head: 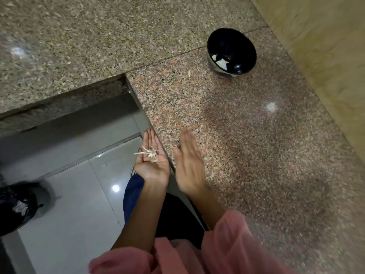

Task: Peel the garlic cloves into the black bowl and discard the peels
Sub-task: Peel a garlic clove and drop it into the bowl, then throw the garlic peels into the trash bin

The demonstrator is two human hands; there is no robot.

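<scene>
My left hand [152,165] is cupped palm up just off the counter's edge, with a small heap of pale garlic peels [151,153] lying in it. My right hand [188,165] is flat and blurred, fingers together, palm down on the counter beside the left hand, holding nothing. The black bowl [245,50] stands far back on the counter with a few white garlic pieces [221,61] inside. A single bit of peel [189,73] lies on the counter left of the bowl.
The speckled granite counter [246,135] makes an L around a floor gap of grey tiles [75,194]. A bin lined with a black bag [17,206] stands on the floor at the left. A tan wall [325,46] bounds the counter at right.
</scene>
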